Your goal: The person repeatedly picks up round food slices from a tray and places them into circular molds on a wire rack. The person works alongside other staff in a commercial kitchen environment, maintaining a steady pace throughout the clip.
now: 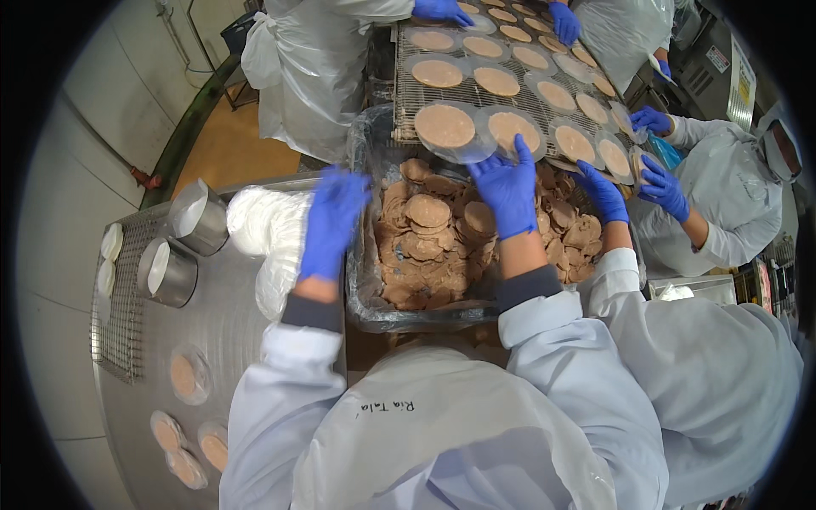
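My left hand (334,217), in a blue glove, is smeared by motion beside a pile of white round sheets (270,223) on the steel table; its fingers cannot be made out. My right hand (510,189), also blue-gloved, reaches over the bin with its fingers apart at the near end of the wire conveyor. Its fingertips overlap the edge of a clear round sheet under a pale round patty (513,133). Left of that lies another patty (444,126) on its own sheet. Below my right hand, brown patties (427,246) are heaped in a plastic-lined bin (425,316).
Rows of patties on sheets cover the wire conveyor (410,95). Co-workers' gloved hands (602,192) work close on my right, others at the far end. The steel table (225,327) on my left bears metal canisters (167,274), a wire rack (119,319) and several patties (184,376).
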Demonstrator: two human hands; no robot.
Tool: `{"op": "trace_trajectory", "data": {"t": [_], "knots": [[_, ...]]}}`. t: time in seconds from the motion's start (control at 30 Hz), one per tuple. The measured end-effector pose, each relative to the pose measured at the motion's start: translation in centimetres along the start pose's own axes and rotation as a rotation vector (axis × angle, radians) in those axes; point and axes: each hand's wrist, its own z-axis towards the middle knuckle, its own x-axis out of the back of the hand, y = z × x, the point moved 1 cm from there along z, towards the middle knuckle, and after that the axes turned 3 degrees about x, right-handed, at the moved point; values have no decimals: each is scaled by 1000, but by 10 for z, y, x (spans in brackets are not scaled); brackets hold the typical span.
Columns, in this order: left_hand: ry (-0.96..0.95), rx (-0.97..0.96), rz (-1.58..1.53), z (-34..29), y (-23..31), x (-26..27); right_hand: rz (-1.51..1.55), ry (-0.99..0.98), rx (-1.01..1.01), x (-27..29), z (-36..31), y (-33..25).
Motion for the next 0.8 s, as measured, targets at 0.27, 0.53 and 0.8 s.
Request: {"op": "trace_trajectory", "data": {"t": [0.27,0.53,0.8], "knots": [[-258,309,-725,19,22,-171,-576,-201,247,55,22,-53],[-24,88,67,-26,5,-62,-36,-290,-326,-1,-75,55],[200,-258,1349,-107,-50,100,-293,-116,-342,36,-53,98]]}}
